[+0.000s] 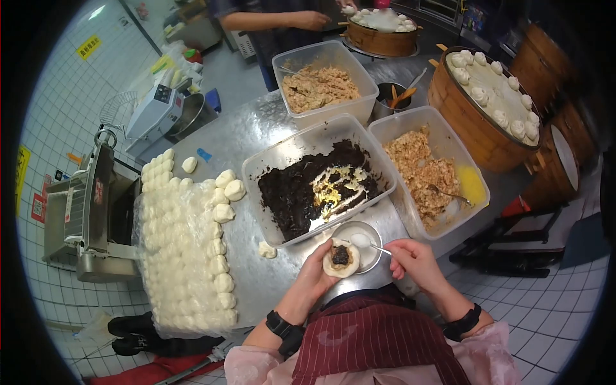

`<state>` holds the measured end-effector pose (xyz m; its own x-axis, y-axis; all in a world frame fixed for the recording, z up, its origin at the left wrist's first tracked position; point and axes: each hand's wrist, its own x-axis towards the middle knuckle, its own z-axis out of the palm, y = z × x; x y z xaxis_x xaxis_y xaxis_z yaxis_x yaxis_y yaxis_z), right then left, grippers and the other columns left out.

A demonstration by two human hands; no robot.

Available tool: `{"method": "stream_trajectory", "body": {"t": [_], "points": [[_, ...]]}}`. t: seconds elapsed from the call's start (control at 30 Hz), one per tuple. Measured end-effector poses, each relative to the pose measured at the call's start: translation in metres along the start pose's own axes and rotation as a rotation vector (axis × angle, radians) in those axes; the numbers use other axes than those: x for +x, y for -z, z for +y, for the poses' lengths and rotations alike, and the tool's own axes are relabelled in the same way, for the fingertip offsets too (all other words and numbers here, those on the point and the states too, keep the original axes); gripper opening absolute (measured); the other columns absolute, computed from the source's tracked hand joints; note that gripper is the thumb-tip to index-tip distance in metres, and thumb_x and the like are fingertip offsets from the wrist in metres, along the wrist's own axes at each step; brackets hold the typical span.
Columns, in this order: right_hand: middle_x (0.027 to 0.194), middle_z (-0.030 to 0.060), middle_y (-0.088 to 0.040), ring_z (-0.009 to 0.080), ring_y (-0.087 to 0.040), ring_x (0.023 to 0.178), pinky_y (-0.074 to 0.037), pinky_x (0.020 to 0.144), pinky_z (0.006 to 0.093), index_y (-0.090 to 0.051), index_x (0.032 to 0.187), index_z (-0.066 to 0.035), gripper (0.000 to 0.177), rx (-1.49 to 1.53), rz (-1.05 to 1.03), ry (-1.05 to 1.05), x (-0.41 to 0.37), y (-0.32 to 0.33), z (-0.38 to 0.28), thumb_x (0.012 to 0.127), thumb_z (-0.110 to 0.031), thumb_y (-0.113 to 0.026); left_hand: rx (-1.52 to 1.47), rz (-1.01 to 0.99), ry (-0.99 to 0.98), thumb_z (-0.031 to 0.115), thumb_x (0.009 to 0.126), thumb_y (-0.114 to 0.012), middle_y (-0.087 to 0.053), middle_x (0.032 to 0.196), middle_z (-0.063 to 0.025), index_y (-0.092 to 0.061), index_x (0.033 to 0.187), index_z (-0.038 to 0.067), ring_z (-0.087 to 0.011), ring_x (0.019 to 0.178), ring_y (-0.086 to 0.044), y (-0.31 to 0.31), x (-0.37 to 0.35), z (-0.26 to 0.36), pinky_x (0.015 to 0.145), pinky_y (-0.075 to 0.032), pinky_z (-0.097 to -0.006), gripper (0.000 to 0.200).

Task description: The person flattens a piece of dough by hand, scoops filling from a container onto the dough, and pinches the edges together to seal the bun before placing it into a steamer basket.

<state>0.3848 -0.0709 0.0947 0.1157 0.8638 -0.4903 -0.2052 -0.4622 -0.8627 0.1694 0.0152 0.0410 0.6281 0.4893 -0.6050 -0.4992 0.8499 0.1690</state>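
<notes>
My left hand (314,273) is wrapped around a round dough wrapper (341,258), held open side up, with dark filling in its middle ringed by a lighter brown filling. In my right hand (416,264) the fingers pinch the handle of a spoon (378,248). The spoon's bowl, with something white in it, is over a small round metal bowl (369,260) just right of the dough. Behind my hands stands a clear plastic tub (256,221) of dark filling, with a shiny yellowish patch. A second tub (478,215) to its right holds reddish-brown filling and a spoon.
Rows of dough pieces (183,250) lie under plastic film on the left, with one loose dough piece (267,249) nearer me. Farther back are a tub of pale filling (321,86), a metal pot (388,96) and a bamboo steamer (481,128) of buns. A co-worker (269,25) stands across the table.
</notes>
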Motion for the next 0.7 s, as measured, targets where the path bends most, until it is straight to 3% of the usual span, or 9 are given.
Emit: {"method": "stream_trajectory", "body": {"t": [0.13,0.2,0.4,0.53,0.6,0.63,0.7], "points": [[0.069,0.0015,-0.059,0.0052,-0.055,0.056,-0.047,0.051,0.0184,-0.062,0.105,-0.002,0.021,-0.162,-0.034,0.105,-0.008,-0.014,-0.001,0.092,-0.017,-0.053,0.030,-0.014,0.015,0.030,0.096,-0.039,-0.049,0.124,-0.0207,-0.039,0.126,0.001,-0.0347,0.113,-0.052,-0.014,0.006,-0.007,0.094,-0.043,-0.0555,0.041],[0.068,0.0014,-0.058,0.0049,-0.054,0.055,-0.046,0.050,0.0180,-0.062,0.105,-0.002,0.021,-0.348,0.005,0.277,-0.007,-0.016,0.002,0.092,-0.016,-0.052,0.011,-0.023,0.046,0.030,0.096,-0.038,-0.048,0.124,-0.0210,-0.039,0.126,0.001,-0.0351,0.113,-0.051,-0.010,0.011,-0.009,0.094,-0.043,-0.0561,0.041],[0.068,0.0009,-0.059,0.0055,-0.054,0.054,-0.044,0.048,0.0175,-0.062,0.102,-0.003,0.019,-0.054,0.034,0.083,0.004,-0.003,0.006,0.093,-0.015,-0.052,0.004,-0.020,0.068,0.031,0.096,-0.038,-0.049,0.123,-0.0220,-0.038,0.126,0.000,-0.0361,0.112,-0.052,-0.009,0.008,-0.010,0.094,-0.043,-0.0572,0.042],[0.068,0.0023,-0.059,0.0059,-0.054,0.053,-0.045,0.049,0.0192,-0.062,0.101,-0.001,0.020,-0.099,0.102,0.093,0.017,-0.001,0.031,0.093,-0.016,-0.050,-0.041,-0.088,0.079,0.024,0.096,-0.041,-0.047,0.126,-0.0206,-0.035,0.129,0.000,-0.0358,0.112,-0.052,-0.007,0.002,-0.005,0.094,-0.044,-0.0556,0.042],[0.067,0.0050,-0.059,0.0135,-0.059,0.057,-0.048,0.053,0.0263,-0.062,0.101,-0.002,0.020,-0.569,0.021,0.187,0.019,-0.002,0.037,0.091,-0.016,-0.052,0.007,-0.136,0.071,0.018,0.094,-0.045,-0.048,0.125,-0.0199,-0.035,0.129,0.000,-0.0345,0.111,-0.052,-0.011,-0.004,-0.003,0.093,-0.045,-0.0543,0.040],[0.077,0.0095,-0.061,0.0239,-0.062,0.068,-0.050,0.063,0.0322,-0.063,0.100,-0.004,0.021,-0.963,0.061,0.673,0.024,-0.003,0.040,0.088,-0.019,-0.055,0.055,-0.183,0.061,0.012,0.092,-0.050,-0.048,0.123,-0.0192,-0.036,0.128,0.000,-0.0333,0.111,-0.053,-0.015,-0.008,-0.001,0.093,-0.046,-0.0531,0.040],[0.083,0.0112,-0.061,0.0275,-0.061,0.074,-0.049,0.067,0.0334,-0.063,0.099,-0.004,0.022,-1.032,0.087,0.601,0.014,-0.012,0.017,0.087,-0.020,-0.055,0.123,-0.208,0.006,0.006,0.090,-0.051,-0.050,0.120,-0.0204,-0.037,0.126,0.000,-0.0359,0.110,-0.054,-0.028,-0.017,0.006,0.092,-0.047,-0.0529,0.040]]}}
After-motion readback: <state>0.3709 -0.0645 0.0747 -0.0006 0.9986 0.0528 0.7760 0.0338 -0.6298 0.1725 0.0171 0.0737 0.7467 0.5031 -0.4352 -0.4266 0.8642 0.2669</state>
